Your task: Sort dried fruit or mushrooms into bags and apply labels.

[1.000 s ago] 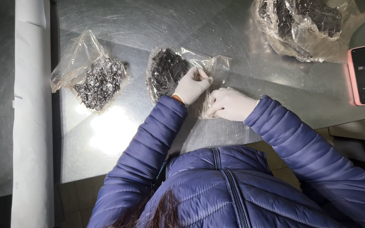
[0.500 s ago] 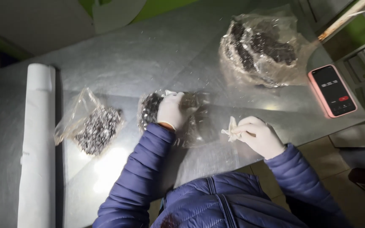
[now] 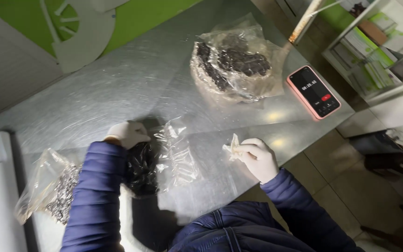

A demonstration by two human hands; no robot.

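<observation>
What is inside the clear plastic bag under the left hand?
The clear plastic bag holds a dark, shiny pile of small pieces. The left hand and its blue sleeve cover part of it; what the pieces are cannot be told.

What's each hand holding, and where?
Left hand: rests on the filled clear bag, at its dark end. Right hand: pinches a small pale scrap by its edge.

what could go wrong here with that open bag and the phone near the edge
1. The left hand presses on the clear bag of dark pieces while its mouth looks open, so pieces might spill onto the metal table.
2. The pink phone lies close to the table's corner; a nudge could knock it off.
3. The right hand pinches only a small scrap, which could slip.
</observation>
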